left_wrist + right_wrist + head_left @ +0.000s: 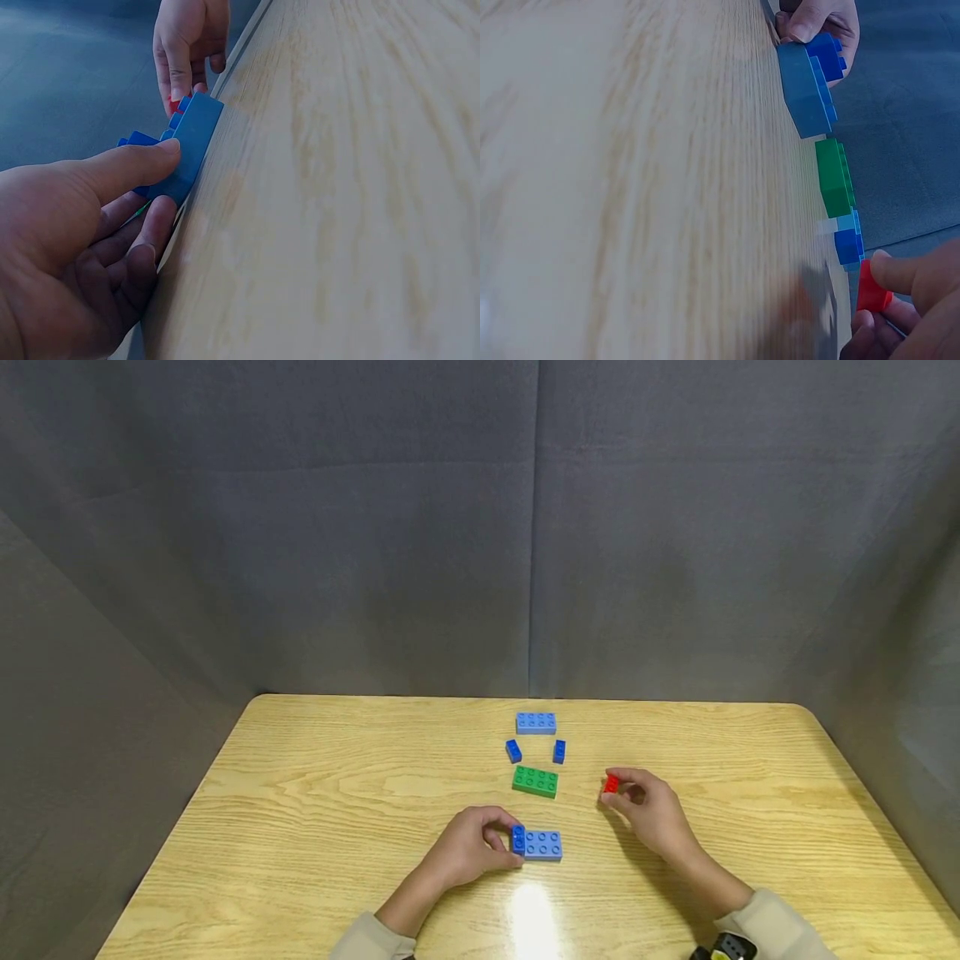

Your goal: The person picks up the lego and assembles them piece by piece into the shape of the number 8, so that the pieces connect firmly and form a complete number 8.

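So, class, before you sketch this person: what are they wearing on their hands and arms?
The left hand and right hand are bare, without gloves. The left sleeve and right sleeve are beige, stopping short of the hands. At the right cuff sits a black item with a yellow patch, partly cut off by the frame.

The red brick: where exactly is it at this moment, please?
In the head view, the red brick is right of the picture's middle, pinched between the thumb and fingers of the right hand, to the right of the green brick.
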Available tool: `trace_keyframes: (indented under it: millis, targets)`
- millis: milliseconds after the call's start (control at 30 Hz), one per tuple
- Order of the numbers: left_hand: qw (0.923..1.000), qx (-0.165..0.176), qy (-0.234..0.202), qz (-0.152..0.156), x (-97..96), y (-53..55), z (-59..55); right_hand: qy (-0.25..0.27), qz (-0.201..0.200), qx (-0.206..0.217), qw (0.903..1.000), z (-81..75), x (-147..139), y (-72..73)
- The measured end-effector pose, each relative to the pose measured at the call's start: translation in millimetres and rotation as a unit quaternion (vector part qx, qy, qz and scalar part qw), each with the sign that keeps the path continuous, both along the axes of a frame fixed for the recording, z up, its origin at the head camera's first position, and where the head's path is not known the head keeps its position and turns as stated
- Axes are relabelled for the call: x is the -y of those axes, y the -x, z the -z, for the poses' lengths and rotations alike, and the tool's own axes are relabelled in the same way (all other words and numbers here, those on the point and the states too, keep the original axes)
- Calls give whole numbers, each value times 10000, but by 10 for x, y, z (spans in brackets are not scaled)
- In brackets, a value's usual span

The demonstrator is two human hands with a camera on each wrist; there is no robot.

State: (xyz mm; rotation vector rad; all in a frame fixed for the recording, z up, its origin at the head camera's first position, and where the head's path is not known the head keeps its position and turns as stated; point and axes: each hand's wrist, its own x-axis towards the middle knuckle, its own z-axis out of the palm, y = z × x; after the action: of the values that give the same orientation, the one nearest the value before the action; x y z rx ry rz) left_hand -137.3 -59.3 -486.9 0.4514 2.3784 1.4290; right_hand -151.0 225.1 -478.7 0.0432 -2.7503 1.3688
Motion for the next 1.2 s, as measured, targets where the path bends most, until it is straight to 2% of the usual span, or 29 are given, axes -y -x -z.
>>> trace_keyframes:
  millis: [300, 467, 767, 933, 1200]
  targets:
    - [10000, -5, -15, -5, -1, 3, -4, 17, -468, -264, 9986, -52, -15, -27]
    - [10000, -8, -36, -11, 1, 3, -6, -13, -890, -536, 9946, -106, 13, -35]
    - [9999, -98, -46, 33, 3, 8, 6, 160, -1343, -787, 9877, -177, 128, -99]
    - [9999, -119, -45, 41, 5, 8, 3, 225, -1566, -755, 9845, -200, 185, -133]
    - [10000, -18, 18, -20, 6, 9, 19, 118, -1674, -647, 9837, -198, 252, -184]
